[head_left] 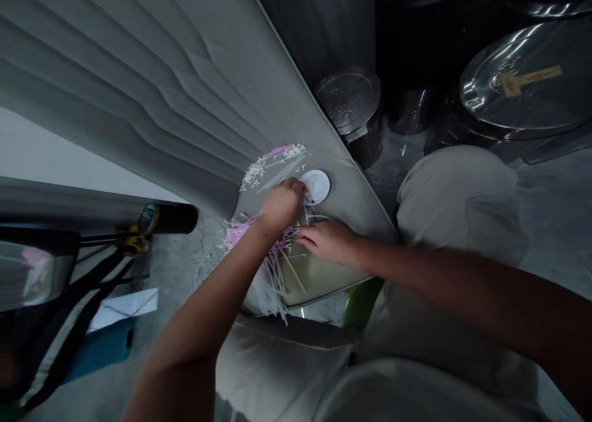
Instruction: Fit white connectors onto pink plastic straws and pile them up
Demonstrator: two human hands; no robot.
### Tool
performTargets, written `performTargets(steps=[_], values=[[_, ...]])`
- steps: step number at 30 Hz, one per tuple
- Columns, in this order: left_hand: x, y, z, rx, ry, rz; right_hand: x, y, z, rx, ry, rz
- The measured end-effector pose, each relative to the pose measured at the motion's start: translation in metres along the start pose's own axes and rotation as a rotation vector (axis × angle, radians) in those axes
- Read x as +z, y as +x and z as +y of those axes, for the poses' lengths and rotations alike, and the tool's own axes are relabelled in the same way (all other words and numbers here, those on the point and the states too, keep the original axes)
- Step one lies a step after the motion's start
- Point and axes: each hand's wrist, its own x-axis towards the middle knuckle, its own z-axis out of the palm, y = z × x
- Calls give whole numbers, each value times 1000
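Seat (pixel 319 275) of the padded chair carries a bundle of pink and white sticks (pixel 276 269), its white ends overhanging the front edge. Left hand (pixel 283 201) is at the rim of a white dish (pixel 318 185), fingertips drawn together; whether its grip holds anything cannot be told. Right hand (pixel 329 242) lies beside the bundle, thumb and fingers near stick ends; whether that grip is closed on one cannot be told. Small white pieces (pixel 253 174) lie toward the backrest (pixel 194 101). Bare seat separates dish from side edge; beyond that edge stands a canister (pixel 354 104).
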Motion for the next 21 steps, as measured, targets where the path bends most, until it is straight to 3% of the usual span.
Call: performTargets(steps=[15, 21], values=[[3, 3, -2, 28, 27, 50, 0, -1, -1, 12, 10, -12], [-12, -9, -12, -40, -169, 206, -2, -2, -1, 15, 22, -9]])
